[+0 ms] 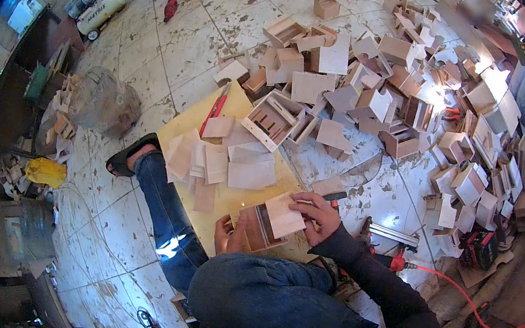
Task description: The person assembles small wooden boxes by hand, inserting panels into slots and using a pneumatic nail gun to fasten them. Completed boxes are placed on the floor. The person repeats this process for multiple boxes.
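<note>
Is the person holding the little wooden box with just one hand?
No, both hands are on it: the left hand grips the wooden box from one side while the right hand presses a thin panel onto it.

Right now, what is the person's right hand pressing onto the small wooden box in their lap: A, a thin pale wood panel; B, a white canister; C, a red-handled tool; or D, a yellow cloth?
A: the right hand lies on a thin pale wood panel set over the small wooden box, which the left hand steadies from the other side.
</note>
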Available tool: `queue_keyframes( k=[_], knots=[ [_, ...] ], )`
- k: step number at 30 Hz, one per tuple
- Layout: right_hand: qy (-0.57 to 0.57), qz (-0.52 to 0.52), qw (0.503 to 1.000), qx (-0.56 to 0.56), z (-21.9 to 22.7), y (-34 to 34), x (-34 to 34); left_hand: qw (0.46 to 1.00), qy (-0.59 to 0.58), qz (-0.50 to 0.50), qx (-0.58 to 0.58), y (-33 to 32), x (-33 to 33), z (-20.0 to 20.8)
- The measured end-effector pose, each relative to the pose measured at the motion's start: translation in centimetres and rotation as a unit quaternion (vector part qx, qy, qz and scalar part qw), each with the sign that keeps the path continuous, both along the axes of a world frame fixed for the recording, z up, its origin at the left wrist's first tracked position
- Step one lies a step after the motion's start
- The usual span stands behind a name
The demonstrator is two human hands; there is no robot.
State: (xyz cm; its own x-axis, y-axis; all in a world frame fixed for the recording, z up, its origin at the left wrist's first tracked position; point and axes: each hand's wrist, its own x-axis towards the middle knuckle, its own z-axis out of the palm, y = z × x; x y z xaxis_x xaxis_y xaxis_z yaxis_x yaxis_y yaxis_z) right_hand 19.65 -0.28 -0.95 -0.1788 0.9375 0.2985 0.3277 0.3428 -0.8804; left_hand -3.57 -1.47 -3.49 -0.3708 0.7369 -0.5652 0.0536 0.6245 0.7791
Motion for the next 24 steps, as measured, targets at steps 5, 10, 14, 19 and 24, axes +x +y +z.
queue_keyframes(
  k=[5, 10, 14, 19, 24],
  knots=[
    [0.035, 0.016, 0.999, 0.001, -1.8, -1.0, -0.8, 0.980, -0.142, -0.102, 0.090, 0.5, 0.9, 0.2],
    [0.262, -0.075, 0.929, -0.250, -2.8, -2.4, -2.1, 0.972, -0.108, -0.172, 0.115, 1.1, 1.2, 1.3],
    [0.319, -0.078, 0.884, -0.333, -4.0, -2.8, -1.5, 0.963, -0.177, -0.196, 0.059, 1.4, 0.9, 1.7],
    [0.197, -0.060, 0.912, -0.356, -3.5, -2.7, -0.1, 0.958, -0.221, -0.178, 0.045, 1.5, 0.8, 1.3],
    [0.284, -0.054, 0.875, -0.388, -1.5, -2.3, 0.2, 0.954, -0.203, -0.212, 0.057, 1.4, 0.4, 0.4]
  ],
)
